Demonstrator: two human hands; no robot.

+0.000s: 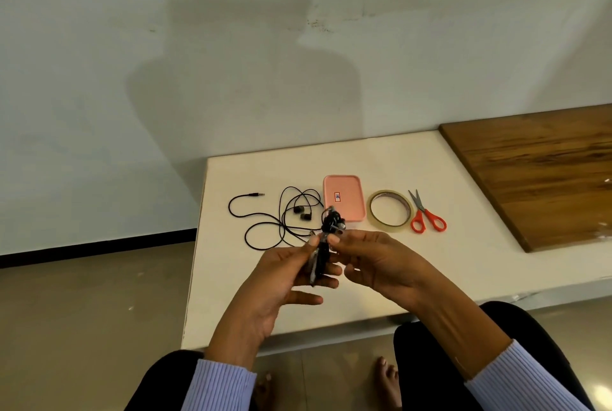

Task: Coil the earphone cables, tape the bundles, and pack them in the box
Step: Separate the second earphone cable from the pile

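Note:
A coiled black earphone bundle (326,241) is held upright above the white table (463,245), with shiny clear tape around its lower part. My left hand (284,281) grips the bundle from the left, fingers behind it. My right hand (371,261) pinches the bundle near its top from the right. A second black earphone (281,215) lies uncoiled on the table behind my hands, its plug at the far left. The pink box (344,197) lies flat behind the bundle. A roll of clear tape (390,210) sits right of the box.
Red-handled scissors (425,216) lie right of the tape roll. A brown wooden board (543,178) covers the table's right end. The table's left edge drops to a tiled floor. My knees and bare feet are below the near edge.

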